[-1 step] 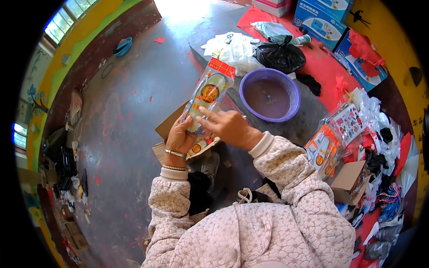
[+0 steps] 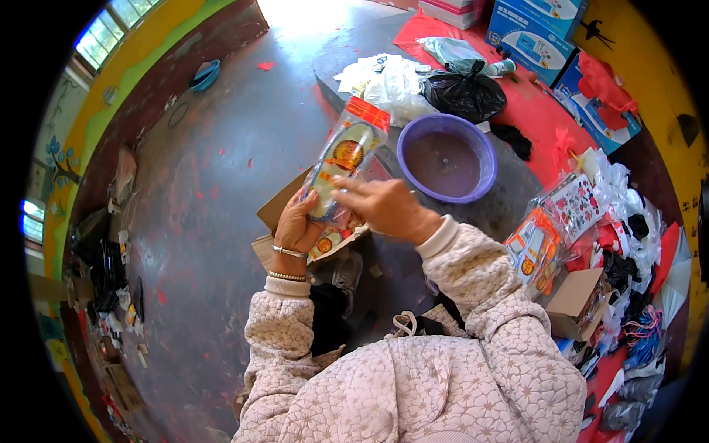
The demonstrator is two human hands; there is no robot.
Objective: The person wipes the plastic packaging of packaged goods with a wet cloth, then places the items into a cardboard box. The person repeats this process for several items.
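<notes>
My left hand is closed on the lower end of a clear plastic package with a red top strip. Inside lies a pale, long, insole-shaped piece with a round gold-and-black label. My right hand is over the package's lower right side, fingers stretched toward it; its thumb is hidden, and whether the fingertips touch the plastic I cannot tell. Below both hands stands an open cardboard box, partly covered by them, with similar packages inside.
To the right of the package is a purple basin of murky water. Beyond it sit a black plastic bag and white bags. Orange packages, a small cardboard box and piled plastic lie at my right.
My right hand has shifted slightly right, its fingers drawing back a little across the package. My left hand and the package stay almost in place.
</notes>
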